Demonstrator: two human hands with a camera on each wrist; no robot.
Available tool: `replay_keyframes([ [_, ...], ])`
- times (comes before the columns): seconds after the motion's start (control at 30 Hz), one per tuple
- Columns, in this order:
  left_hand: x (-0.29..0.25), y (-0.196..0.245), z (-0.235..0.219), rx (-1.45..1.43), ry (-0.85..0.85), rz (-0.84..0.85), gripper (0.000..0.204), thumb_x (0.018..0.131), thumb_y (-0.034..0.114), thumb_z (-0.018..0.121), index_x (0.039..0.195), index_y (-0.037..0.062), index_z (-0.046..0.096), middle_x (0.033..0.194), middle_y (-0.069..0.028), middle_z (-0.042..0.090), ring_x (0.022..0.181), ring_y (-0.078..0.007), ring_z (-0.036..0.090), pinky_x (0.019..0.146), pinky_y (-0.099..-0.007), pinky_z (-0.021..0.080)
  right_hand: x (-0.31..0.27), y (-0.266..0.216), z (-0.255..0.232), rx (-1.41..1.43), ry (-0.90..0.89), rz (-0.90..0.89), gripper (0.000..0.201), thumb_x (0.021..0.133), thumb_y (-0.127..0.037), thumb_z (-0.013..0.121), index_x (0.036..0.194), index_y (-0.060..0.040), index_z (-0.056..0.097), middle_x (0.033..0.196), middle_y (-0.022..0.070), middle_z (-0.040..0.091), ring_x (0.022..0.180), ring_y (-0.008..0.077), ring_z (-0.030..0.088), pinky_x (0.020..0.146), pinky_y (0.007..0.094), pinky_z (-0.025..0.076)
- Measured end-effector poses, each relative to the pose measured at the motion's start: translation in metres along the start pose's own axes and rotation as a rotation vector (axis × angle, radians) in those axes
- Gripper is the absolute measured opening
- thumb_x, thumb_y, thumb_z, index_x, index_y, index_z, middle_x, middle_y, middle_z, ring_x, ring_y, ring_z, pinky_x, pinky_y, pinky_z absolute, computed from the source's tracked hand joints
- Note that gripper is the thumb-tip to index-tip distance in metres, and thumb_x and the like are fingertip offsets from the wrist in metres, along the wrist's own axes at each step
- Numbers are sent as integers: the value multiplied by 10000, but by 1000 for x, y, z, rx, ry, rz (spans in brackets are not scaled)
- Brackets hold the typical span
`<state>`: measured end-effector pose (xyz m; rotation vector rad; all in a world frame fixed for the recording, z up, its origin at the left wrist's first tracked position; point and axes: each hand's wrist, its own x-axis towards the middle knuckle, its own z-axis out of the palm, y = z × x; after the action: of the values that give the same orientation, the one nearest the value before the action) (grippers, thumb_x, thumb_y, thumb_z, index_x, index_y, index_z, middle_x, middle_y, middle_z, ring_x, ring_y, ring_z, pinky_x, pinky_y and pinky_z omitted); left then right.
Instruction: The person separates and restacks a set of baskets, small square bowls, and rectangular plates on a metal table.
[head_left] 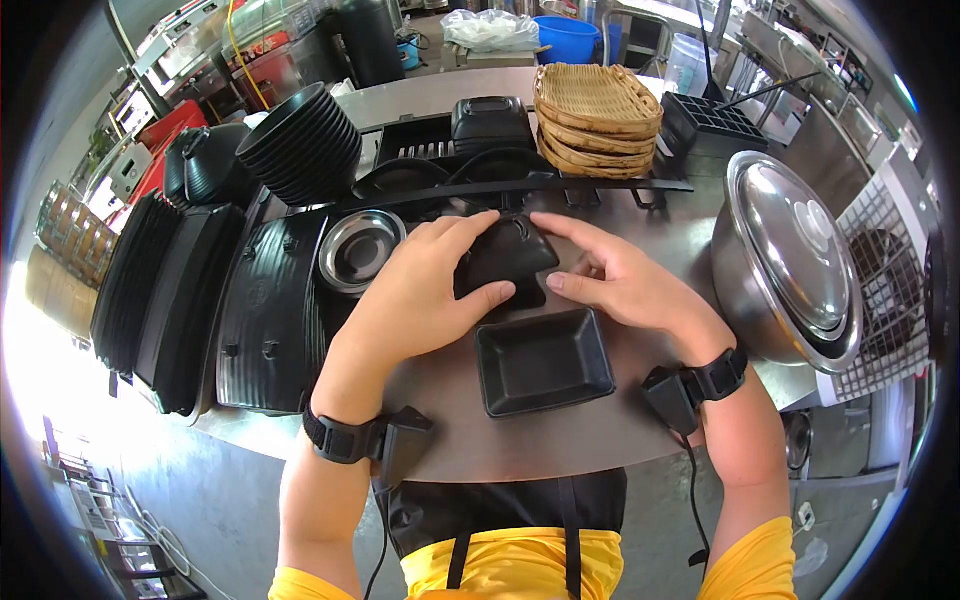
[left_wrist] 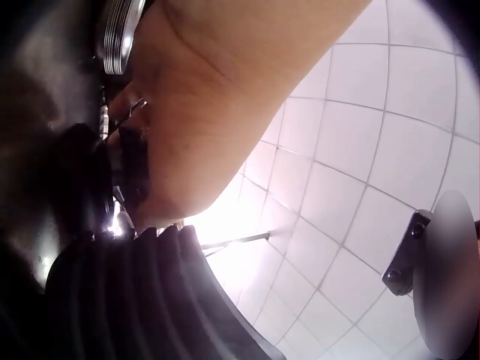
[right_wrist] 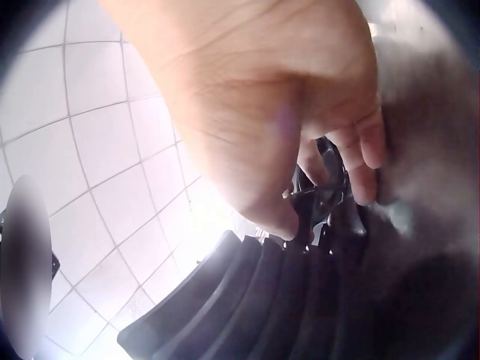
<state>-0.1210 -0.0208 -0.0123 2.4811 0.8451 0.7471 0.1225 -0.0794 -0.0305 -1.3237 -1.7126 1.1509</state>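
A small black rectangular dish [head_left: 515, 252] is tilted up between both hands over the steel table. My left hand [head_left: 425, 275] grips its left side, thumb at the near edge and fingers toward the far edge. At the opposite side my right hand [head_left: 625, 280] holds it between thumb and index finger, with the other fingers curled behind. The right wrist view shows black dark shapes between that thumb [right_wrist: 274, 221] and the fingers. Just in front, another black rectangular dish [head_left: 545, 362] lies on the table, hollow side up. The left wrist view hides most of the left hand's fingers.
Round steel bowls [head_left: 361, 250] sit to the left, beside stacked black ribbed trays [head_left: 265, 310]. Black bowls [head_left: 300, 145] and woven bamboo baskets [head_left: 600, 115] are stacked at the back. A large lidded steel pot [head_left: 790, 260] stands to the right.
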Motion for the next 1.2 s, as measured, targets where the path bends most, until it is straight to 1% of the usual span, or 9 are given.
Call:
replay_keyframes([
  [0.17, 4, 9, -9, -195, 55, 44, 532, 924, 348, 664, 1272, -49, 600, 1072, -190, 677, 1019, -267, 654, 896, -345, 486, 0, -7, 2, 23, 181, -319, 495, 939, -163, 710, 1395, -81, 536, 934, -10, 634, 807, 69, 549, 707, 226, 450],
  [0.23, 2, 15, -20, -357, -93, -5, 586, 960, 450, 548, 1199, -79, 628, 969, -154, 671, 876, -187, 624, 774, -298, 461, -5, -14, 0, 10, 212, -331, 471, 935, -149, 710, 1373, -84, 551, 915, -11, 626, 781, 59, 534, 693, 216, 439],
  [0.27, 0, 16, -13, -412, 13, 30, 457, 953, 370, 576, 1109, -50, 669, 807, -162, 654, 776, -268, 602, 704, -347, 456, -8, -17, -1, -5, 243, -342, 447, 931, -136, 709, 1352, -87, 566, 896, -12, 617, 756, 49, 518, 678, 205, 428],
  [0.47, 2, 17, -12, -347, 85, 186, 400, 953, 342, 600, 1107, -17, 685, 794, -119, 637, 753, -230, 566, 704, -323, 445, -15, -26, 1, -69, 337, -541, 477, 892, -17, 653, 1357, -86, 574, 831, 4, 584, 639, 51, 467, 603, 203, 399],
  [0.7, -3, 27, -9, -481, 247, 33, 296, 929, 234, 646, 1108, 1, 684, 817, -80, 639, 777, -191, 570, 690, -305, 440, -14, -26, 7, -151, 435, -617, 464, 871, 19, 613, 1328, -58, 589, 695, -13, 514, 577, 57, 431, 562, 220, 380],
  [0.77, -2, 23, -12, -399, 183, 224, 370, 968, 305, 577, 1115, -26, 653, 868, -51, 624, 788, -99, 533, 703, -248, 398, -21, -30, 0, -74, 345, -451, 393, 854, 1, 617, 1246, -40, 628, 609, -8, 471, 548, 61, 418, 529, 251, 358],
  [0.97, 4, 20, -13, -401, -8, 367, 48, 767, 58, 714, 785, 31, 679, 791, -77, 652, 768, -215, 580, 709, -307, 431, -25, -44, 2, -171, -7, -316, 258, 835, -69, 654, 1091, -33, 661, 553, 48, 437, 483, 133, 397, 504, 294, 350],
  [1.13, 4, 17, -8, -307, -10, 313, 53, 819, 35, 710, 826, 18, 660, 825, -103, 641, 803, -273, 594, 737, -362, 462, -23, -39, -4, -252, -92, -348, 327, 851, -274, 735, 1057, -36, 648, 949, 68, 521, 779, 168, 504, 687, 296, 434],
  [1.2, 4, 12, -3, -244, 55, 289, 41, 856, 49, 674, 880, 19, 659, 891, -114, 637, 880, -297, 591, 798, -379, 464, -19, -35, -1, -190, -97, -391, 347, 852, -272, 741, 1078, -29, 638, 975, 61, 532, 802, 164, 521, 701, 285, 442],
])
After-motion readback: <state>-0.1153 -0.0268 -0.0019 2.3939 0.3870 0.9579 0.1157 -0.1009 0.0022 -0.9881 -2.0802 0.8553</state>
